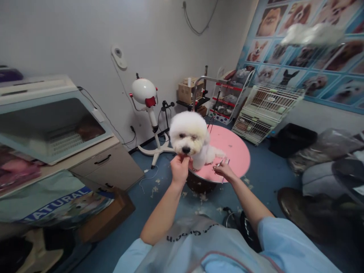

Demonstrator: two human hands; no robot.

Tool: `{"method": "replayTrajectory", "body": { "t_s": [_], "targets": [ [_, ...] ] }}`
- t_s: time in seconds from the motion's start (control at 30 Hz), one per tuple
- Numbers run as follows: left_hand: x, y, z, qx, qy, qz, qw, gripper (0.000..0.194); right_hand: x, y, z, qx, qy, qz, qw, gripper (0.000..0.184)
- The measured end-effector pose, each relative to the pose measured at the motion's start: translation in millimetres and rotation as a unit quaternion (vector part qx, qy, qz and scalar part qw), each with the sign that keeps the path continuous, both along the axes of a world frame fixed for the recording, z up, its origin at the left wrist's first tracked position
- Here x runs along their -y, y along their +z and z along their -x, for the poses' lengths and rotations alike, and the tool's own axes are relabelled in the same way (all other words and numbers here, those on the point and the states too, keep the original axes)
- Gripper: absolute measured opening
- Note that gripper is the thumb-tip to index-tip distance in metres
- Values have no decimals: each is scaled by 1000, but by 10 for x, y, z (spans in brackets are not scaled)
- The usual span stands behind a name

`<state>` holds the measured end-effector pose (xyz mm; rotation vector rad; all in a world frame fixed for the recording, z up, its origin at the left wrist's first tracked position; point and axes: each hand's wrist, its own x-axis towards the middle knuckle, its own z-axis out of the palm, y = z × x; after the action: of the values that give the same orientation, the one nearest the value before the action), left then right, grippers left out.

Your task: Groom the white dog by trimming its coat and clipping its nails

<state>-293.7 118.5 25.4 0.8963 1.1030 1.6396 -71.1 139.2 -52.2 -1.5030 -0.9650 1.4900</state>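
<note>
At frame centre, the left hand (179, 169) clasps the dog's (189, 129) chin; the right hand (224, 170), closed around scissors (220, 163), lies farther off, lower right.

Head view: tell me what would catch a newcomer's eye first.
The fluffy white dog would probably catch it first, mid-picture on the round pink table, with the left hand at its chin. Next might come the white-and-red dryer on its stand, to the left of the dog in the picture. Dog photos cover the wall at upper right.
</note>
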Motion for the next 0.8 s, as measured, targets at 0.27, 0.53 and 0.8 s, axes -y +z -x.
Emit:
{"method": "replayTrajectory", "body": {
  "t_s": [0.27,0.53,0.8],
  "targets": [
    [17,69,110,-19,-45,19,999,18,328,941,761,428,56,-322,843,29],
    [38,167,146,-1,-65,6,998,17,319,1398,973,545,73,-293,782,26],
    [59,210,174,14,-67,18,997,15,338,1384,969,481,59,-280,828,20]
  ]
}}
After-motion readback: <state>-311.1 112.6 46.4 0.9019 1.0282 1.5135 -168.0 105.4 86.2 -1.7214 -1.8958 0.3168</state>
